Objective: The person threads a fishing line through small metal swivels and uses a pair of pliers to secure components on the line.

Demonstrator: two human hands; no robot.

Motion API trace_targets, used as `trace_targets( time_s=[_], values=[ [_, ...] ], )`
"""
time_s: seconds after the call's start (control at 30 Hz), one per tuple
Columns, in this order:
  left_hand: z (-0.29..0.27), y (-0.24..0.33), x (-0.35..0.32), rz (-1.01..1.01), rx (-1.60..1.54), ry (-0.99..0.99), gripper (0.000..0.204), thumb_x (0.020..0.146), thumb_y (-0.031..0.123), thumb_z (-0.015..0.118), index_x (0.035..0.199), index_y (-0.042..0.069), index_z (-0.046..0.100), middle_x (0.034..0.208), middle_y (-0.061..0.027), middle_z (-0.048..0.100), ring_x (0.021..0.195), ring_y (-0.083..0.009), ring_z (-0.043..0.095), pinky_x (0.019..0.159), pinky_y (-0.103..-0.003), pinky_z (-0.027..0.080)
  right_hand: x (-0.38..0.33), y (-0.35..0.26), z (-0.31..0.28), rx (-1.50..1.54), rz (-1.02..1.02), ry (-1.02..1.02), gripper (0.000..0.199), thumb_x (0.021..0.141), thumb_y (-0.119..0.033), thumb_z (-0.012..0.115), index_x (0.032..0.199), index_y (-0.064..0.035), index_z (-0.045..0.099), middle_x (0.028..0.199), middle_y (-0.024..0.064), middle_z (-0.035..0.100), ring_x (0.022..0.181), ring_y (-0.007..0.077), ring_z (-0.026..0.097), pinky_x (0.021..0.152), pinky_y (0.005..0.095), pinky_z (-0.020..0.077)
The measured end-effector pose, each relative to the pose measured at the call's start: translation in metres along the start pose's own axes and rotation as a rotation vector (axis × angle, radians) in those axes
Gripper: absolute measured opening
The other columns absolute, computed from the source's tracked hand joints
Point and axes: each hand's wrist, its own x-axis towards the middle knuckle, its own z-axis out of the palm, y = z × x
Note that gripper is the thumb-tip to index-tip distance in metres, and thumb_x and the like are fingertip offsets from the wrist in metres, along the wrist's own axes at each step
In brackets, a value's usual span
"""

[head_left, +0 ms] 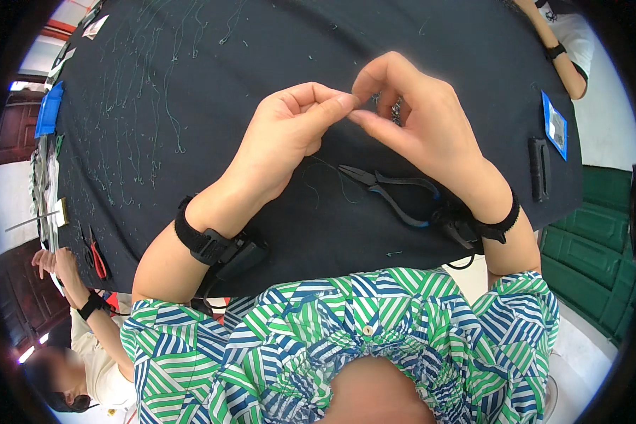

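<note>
Over the black cloth, my left hand (290,127) and my right hand (420,120) meet with their fingertips pinched together. Whatever lies between them is too small to make out. Below the left hand a thin dark green thread (343,185) curls on the cloth; whether it runs up into the fingers cannot be told. Small shiny metal bits (396,109) show through the gap in my right hand's curled fingers. Pliers with dark blue handles (396,187) lie just below the hands, jaws pointing left, with one handle end close to my right wrist.
Long green threads with small ends (152,106) spread over the left of the black cloth (275,49). A blue packet (555,127) and a black bar (539,169) lie at right. Red-handled pliers (97,260) and a co-worker's hand (63,268) are at left; another person's arm (562,63) is top right.
</note>
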Motion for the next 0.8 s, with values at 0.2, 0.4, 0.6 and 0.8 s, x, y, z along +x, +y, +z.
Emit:
trace_targets(
  time_s=[0.2, 0.4, 0.6, 0.8],
  values=[
    [-0.0004, -0.0042, 0.001, 0.011, -0.027, 0.024, 0.019, 0.094, 0.022, 0.064, 0.1, 0.004, 0.065, 0.068, 0.0095, 0.048, 0.052, 0.0013, 0.031, 0.046, -0.017, 0.022, -0.0003, -0.0002, -0.0021, -0.004, -0.025, 0.018, 0.017, 0.079, -0.005, 0.071, 0.091, -0.0036, 0.059, 0.081, 0.008, 0.065, 0.066, 0.0169, 0.065, 0.058, 0.0275, 0.0504],
    [0.0001, -0.0039, 0.0001, 0.018, -0.064, 0.034, 0.018, 0.092, 0.02, 0.066, 0.099, 0.003, 0.066, 0.068, 0.0088, 0.053, 0.052, 0.0024, 0.032, 0.045, -0.017, 0.022, -0.0004, -0.0015, -0.0047, -0.061, -0.063, 0.036, 0.012, 0.078, -0.006, 0.071, 0.087, -0.0034, 0.063, 0.079, 0.0072, 0.064, 0.066, 0.0171, 0.064, 0.057, 0.0271, 0.0502],
    [-0.0006, -0.0016, -0.002, 0.037, -0.036, 0.02, 0.017, 0.092, 0.019, 0.067, 0.097, 0.003, 0.066, 0.069, 0.0085, 0.055, 0.053, 0.0031, 0.034, 0.046, -0.016, 0.023, -0.0006, 0.0001, -0.0056, -0.127, -0.118, 0.06, 0.008, 0.078, -0.006, 0.07, 0.085, -0.0049, 0.065, 0.078, 0.0066, 0.063, 0.065, 0.0176, 0.064, 0.056, 0.0272, 0.0496],
    [0.0013, -0.0018, -0.0017, 0.104, 0.049, 0.026, 0.016, 0.092, 0.019, 0.067, 0.097, 0.004, 0.066, 0.07, 0.0089, 0.054, 0.053, 0.0018, 0.033, 0.047, -0.017, 0.021, -0.0008, -0.0002, -0.0083, -0.178, -0.138, 0.049, 0.008, 0.078, -0.005, 0.07, 0.083, -0.0051, 0.065, 0.077, 0.0065, 0.062, 0.065, 0.0173, 0.064, 0.056, 0.0273, 0.0494]
  ],
)
